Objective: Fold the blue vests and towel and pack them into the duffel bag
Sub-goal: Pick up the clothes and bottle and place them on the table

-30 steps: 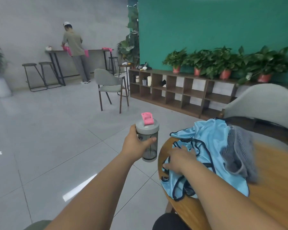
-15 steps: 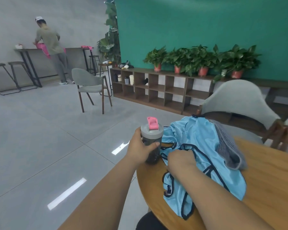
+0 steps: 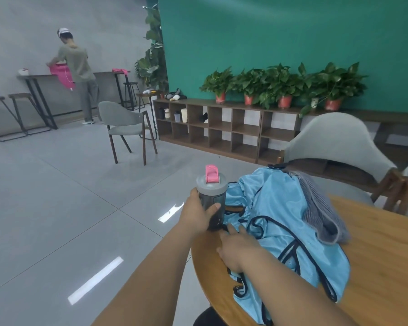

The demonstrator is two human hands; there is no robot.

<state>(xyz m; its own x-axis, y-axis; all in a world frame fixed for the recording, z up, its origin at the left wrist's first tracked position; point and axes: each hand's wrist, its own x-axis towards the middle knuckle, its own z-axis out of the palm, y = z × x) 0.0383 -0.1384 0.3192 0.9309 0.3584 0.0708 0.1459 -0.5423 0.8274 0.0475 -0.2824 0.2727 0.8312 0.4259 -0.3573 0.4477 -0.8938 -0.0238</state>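
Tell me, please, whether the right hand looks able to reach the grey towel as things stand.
Probably yes. The right hand rests flat on the blue vests, apparently holding nothing, and the grey towel lies uncovered on the far side of that pile, with nothing standing between them.

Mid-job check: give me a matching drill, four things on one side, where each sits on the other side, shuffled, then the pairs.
Things:
1. shaker bottle
2. blue vests
3. grey towel
4. right hand

Places:
A. draped over the far side of the pile
B. gripped by the left hand
C. resting on the pile's near edge
D. heaped on the wooden table

Pairs: 1-B, 2-D, 3-A, 4-C
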